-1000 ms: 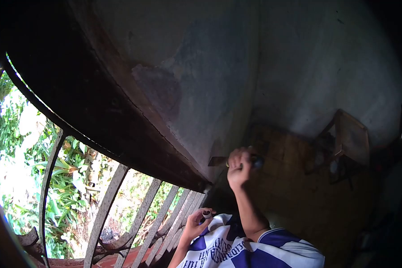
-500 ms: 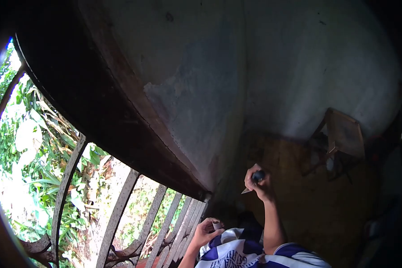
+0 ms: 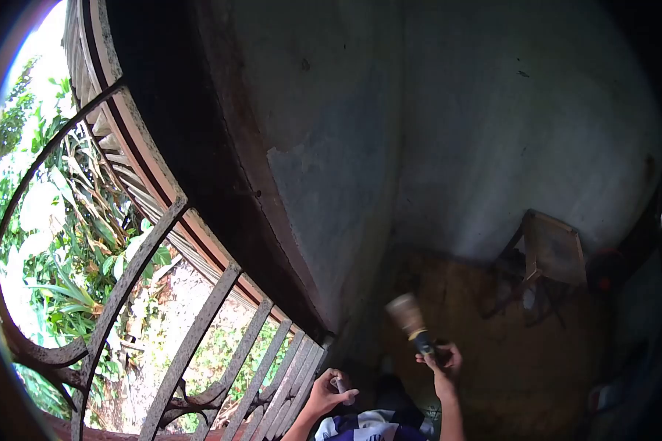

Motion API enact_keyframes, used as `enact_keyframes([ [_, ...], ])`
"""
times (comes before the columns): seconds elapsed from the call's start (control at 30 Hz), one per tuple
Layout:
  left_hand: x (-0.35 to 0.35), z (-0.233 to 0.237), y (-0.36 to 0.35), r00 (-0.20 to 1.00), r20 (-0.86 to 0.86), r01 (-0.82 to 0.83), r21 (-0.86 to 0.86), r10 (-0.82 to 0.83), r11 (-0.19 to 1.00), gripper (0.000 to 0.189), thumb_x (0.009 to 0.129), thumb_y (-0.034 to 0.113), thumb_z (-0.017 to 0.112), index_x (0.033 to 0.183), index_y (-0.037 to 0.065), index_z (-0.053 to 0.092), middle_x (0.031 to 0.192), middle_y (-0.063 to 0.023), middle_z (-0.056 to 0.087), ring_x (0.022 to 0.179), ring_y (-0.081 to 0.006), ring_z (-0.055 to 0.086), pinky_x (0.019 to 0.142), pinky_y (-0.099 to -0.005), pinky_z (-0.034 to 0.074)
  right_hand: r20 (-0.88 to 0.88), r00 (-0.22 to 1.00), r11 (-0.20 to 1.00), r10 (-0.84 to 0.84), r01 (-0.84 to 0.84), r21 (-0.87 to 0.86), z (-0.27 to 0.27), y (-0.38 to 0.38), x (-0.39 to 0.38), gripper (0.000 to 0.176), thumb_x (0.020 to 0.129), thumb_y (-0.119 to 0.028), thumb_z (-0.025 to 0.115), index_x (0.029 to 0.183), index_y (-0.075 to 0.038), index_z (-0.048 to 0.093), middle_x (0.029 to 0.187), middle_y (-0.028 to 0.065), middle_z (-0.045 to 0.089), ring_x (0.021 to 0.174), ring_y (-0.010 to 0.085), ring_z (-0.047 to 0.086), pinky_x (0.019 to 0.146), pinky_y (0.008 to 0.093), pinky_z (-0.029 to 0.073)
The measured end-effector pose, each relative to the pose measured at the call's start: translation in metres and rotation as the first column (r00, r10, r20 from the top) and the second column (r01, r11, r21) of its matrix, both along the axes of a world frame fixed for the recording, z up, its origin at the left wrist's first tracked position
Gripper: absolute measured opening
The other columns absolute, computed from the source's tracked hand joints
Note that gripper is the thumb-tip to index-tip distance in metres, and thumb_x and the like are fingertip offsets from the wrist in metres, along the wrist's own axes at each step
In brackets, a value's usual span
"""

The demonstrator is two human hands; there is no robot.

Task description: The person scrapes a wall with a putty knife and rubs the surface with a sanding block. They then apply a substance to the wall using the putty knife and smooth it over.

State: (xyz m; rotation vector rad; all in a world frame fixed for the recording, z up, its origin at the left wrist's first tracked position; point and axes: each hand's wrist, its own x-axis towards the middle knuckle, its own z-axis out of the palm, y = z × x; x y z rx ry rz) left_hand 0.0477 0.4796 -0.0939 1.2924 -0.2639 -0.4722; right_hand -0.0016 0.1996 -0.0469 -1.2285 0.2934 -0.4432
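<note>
My right hand (image 3: 444, 363) is closed around the dark handle of a paintbrush (image 3: 412, 323), held out in front of me over the floor. Its pale, wide bristle end points up and to the left and is smeared by motion; a yellowish band shows near the handle. Lower and to the left, close to the window grille (image 3: 212, 323), my left hand (image 3: 324, 395) is curled around a small pale, rounded piece (image 3: 343, 389). Fingers cover part of that piece, and its kind does not show.
Bright plants (image 3: 73, 287) show through the bars at left. A dark frame band runs along a stained, patchy wall (image 3: 331, 169). A wooden stool-like piece (image 3: 552, 246) stands on the brown floor (image 3: 463, 294) at right, against the wall.
My right hand has lowered and turned, so the brush now shows lengthwise with its bristles up-left. My left hand has moved slightly left and down. The view has shifted, showing more grille.
</note>
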Motion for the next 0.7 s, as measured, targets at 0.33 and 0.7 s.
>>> enact_keyframes([
  [0.33, 0.001, 0.007, -0.019, 0.967, 0.212, -0.183, 0.174, 0.144, 0.968, 0.023, 0.079, -0.001, 0.069, 0.091, 0.007, 0.051, 0.088, -0.0006, 0.056, 0.081, -0.0081, 0.055, 0.072, -0.0247, 0.047, -0.194, 0.953, 0.972, 0.232, -0.22, 0.08, 0.011, -0.021, 0.026, 0.062, 0.088, -0.005, 0.062, 0.139, -0.017, 0.029, 0.074, 0.0021, 0.051, 0.055, 0.0087, 0.048, 0.051, 0.0244, 0.042],
  [0.7, 0.022, -0.006, -0.113, 0.948, 0.068, -0.312, -0.006, 0.311, 0.95, 0.017, 0.092, -0.007, 0.056, 0.105, 0.002, 0.052, 0.106, -0.0096, 0.063, 0.104, -0.0173, 0.063, 0.092, -0.0317, 0.052, 0.021, 0.771, 0.756, 0.637, -0.618, -0.217, 0.051, -0.03, 0.11, 0.057, 0.093, -0.008, 0.059, 0.146, -0.006, 0.04, 0.085, -0.0009, 0.057, 0.063, 0.003, 0.048, 0.058, 0.0194, 0.042],
])
